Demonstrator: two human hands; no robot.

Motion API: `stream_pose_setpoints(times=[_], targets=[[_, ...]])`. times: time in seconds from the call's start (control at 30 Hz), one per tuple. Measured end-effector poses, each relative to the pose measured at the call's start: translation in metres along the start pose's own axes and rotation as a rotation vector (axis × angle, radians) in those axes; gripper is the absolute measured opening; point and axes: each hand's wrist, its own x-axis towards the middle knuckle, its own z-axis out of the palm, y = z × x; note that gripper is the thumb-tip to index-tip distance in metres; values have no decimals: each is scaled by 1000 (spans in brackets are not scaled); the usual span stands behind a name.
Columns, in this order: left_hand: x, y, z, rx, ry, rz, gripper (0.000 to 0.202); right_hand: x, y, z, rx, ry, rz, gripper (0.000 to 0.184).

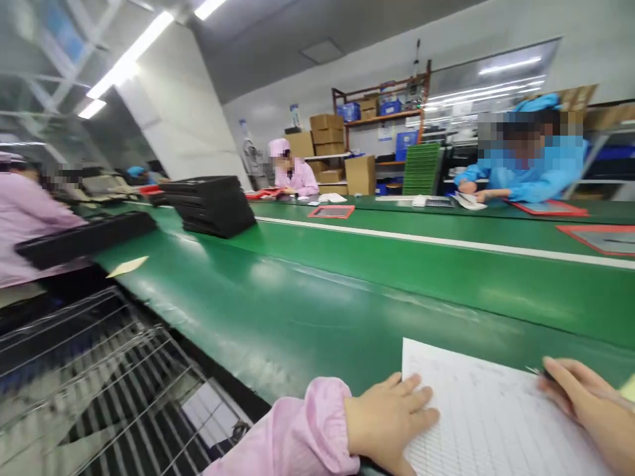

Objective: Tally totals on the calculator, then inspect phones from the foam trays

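A white sheet of paper [476, 410] with printed ruled lines lies on the green work surface at the lower right. My left hand [394, 416], in a pink sleeve, rests flat on its left edge with the fingers spread. Over the sheet's upper right part, my right hand [585, 403] is closed around a pen [548, 375], whose tip points left near the paper's top edge. Part of the pen is hidden by the fingers, and the hand is slightly blurred.
A wire rack [114, 390] stands beside the bench at lower left. On the green bench [278, 304] are a stack of black trays [211, 205] and a yellow paper [127, 266]. Across it, people in pink and blue work near red-framed panels [332, 211].
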Motion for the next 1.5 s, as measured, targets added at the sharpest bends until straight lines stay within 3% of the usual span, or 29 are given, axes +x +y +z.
stream_pose_setpoints(times=[0.07, 0.23, 0.43, 0.57, 0.7, 0.9, 1.0, 1.13, 1.2, 1.33, 1.5], targets=[[4, 5, 4, -15, 15, 20, 80, -10, -23, 0, 16, -18, 90, 38], [18, 25, 6, 86, -5, 54, 84, -23, -68, 4, 17, -96, 163, 35], [33, 55, -10, 210, -92, 14, 82, -34, -87, 5, 9, -403, 106, 38], [44, 62, -2, 155, -108, -59, 77, -29, -90, 17, -61, -485, 156, 38], [52, 60, 8, 129, -30, -77, 69, -22, -102, 20, -121, -485, 175, 34], [53, 54, -1, 283, -90, 58, 41, -17, -124, -18, -116, -250, 72, 42], [57, 45, 7, 307, -61, 134, 42, -14, -109, -42, -102, -8, 22, 43], [64, 32, 31, 292, 78, 208, 40, -10, -63, -73, -121, 263, 68, 56], [66, 27, 40, 297, 118, 218, 43, -10, -38, -86, -174, 325, 118, 56], [68, 24, 46, 321, 96, 195, 49, -16, 3, -103, -390, 436, 187, 37], [62, 32, 27, 284, 48, 147, 45, -33, 21, -112, -623, 452, 167, 29]])
